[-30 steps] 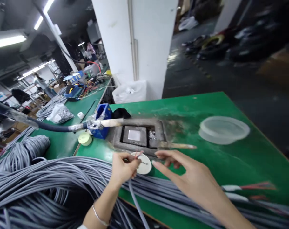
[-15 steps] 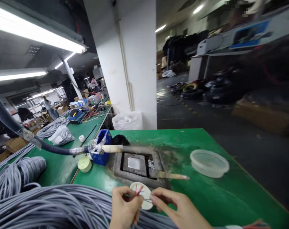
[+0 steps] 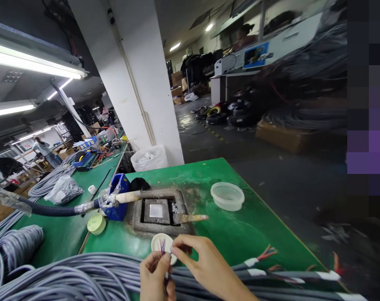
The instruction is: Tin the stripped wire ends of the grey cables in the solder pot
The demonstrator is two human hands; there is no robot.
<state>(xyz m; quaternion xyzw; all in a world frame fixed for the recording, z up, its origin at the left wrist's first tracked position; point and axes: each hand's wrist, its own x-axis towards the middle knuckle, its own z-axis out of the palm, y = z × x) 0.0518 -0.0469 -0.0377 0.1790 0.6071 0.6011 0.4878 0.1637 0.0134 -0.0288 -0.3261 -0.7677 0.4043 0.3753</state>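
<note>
Low in the middle of the view, my left hand is closed round the end of a multi-core cable. Several thin coloured wires fan upward from its fingers. Beside them my right hand has thumb and forefinger pinched together; whatever lies between the tips is too small to make out. Behind the wires a small round white dish rests on the green table. Grey cables lie in thick coils to the left and under my hands. Their stripped ends, with white wrapping, reach out to the right.
Beyond the dish is a sooty square pot set in the table, a stick across its edge. A hose nozzle rests by a blue bin. A clear plastic tub and a yellowish round tin stand on either side.
The view has swung right, so the table things sit further left. My hands are closer together, and the wires in my left hand now point upward. Stripped cable ends show at right.
</note>
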